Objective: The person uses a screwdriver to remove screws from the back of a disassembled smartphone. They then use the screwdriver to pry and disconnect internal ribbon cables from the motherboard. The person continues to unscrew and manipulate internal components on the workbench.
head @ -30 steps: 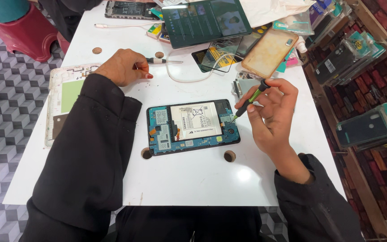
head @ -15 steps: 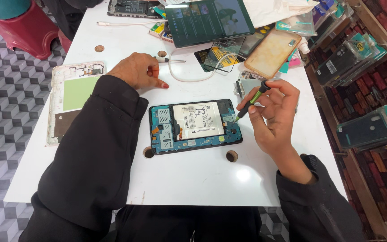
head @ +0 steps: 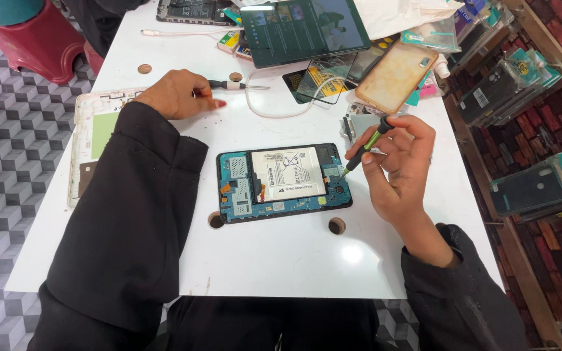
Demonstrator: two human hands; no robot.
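Right now the opened tablet (head: pixel 283 183) lies face down near the middle of the white table (head: pixel 281 273), its back cover off, so the blue circuit boards and the white battery (head: pixel 287 174) in its centre are exposed. It sits between your two hands, much closer to the right one.

Your right hand (head: pixel 401 166) is just beside the tablet's right edge, fingers closed around a green-and-black screwdriver (head: pixel 364 145). The tool slants down to the left and its tip meets the tablet near the upper right corner of the frame.

Your left hand (head: pixel 177 93) is well apart from the tablet, up and to the left of it. It rests palm down on the table with fingers curled loosely, not clamped on anything; its fingertips lie just beside the handle of a second screwdriver (head: pixel 237 85) with a black-and-white grip, which lies flat on the table.

Left of your left sleeve lies the removed white back cover (head: pixel 92 140). Beyond the tablet sit a white cable (head: pixel 274 112) looped on the table, a dark screen protector (head: pixel 320 78), a tan phone case (head: pixel 396 75) and a larger tablet (head: pixel 304 29) with its screen lit.
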